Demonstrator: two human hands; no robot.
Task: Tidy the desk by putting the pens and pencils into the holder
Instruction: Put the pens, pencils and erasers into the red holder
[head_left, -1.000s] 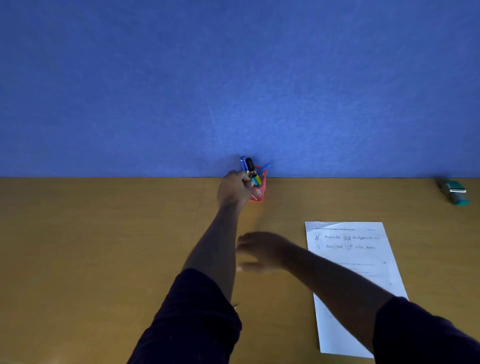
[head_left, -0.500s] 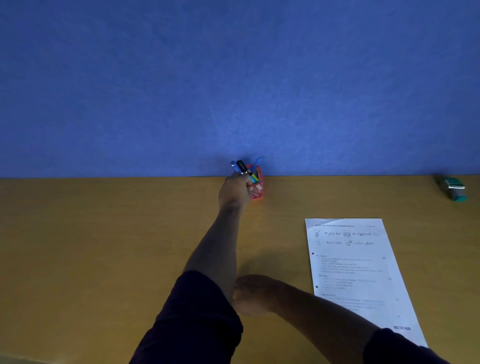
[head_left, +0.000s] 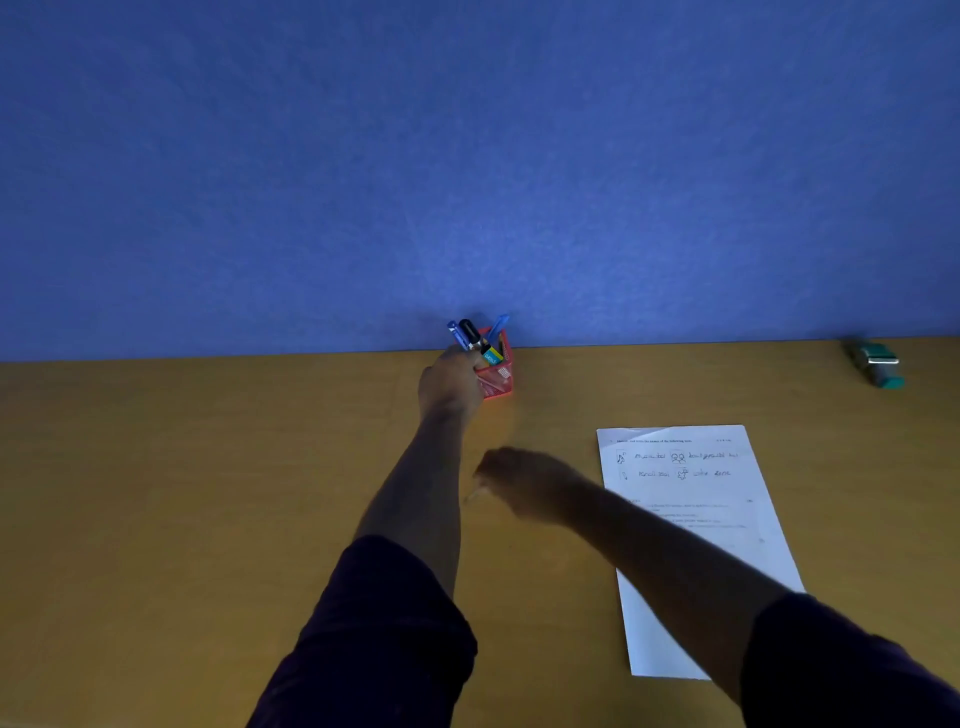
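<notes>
A red mesh holder (head_left: 500, 378) stands at the desk's far edge against the blue wall. A blue pen (head_left: 457, 332), a black marker (head_left: 475, 338) with a yellow-green label and another blue pen (head_left: 497, 326) stick out of it. My left hand (head_left: 451, 385) is stretched out and wrapped around the holder's left side. My right hand (head_left: 530, 486) hovers blurred over the middle of the desk with its fingers closed. A thin pale pencil (head_left: 471, 497) pokes out at the hand's left side; most of it is hidden.
A printed sheet of paper (head_left: 691, 519) lies to the right, partly under my right forearm. A teal and grey stapler-like thing (head_left: 878, 364) sits at the far right by the wall. The wooden desk (head_left: 182, 493) stretches to the left.
My right hand drew back near my body half a second ago and has now come forward toward the holder, with a thin pale pencil in it. My left hand stayed on the holder.
</notes>
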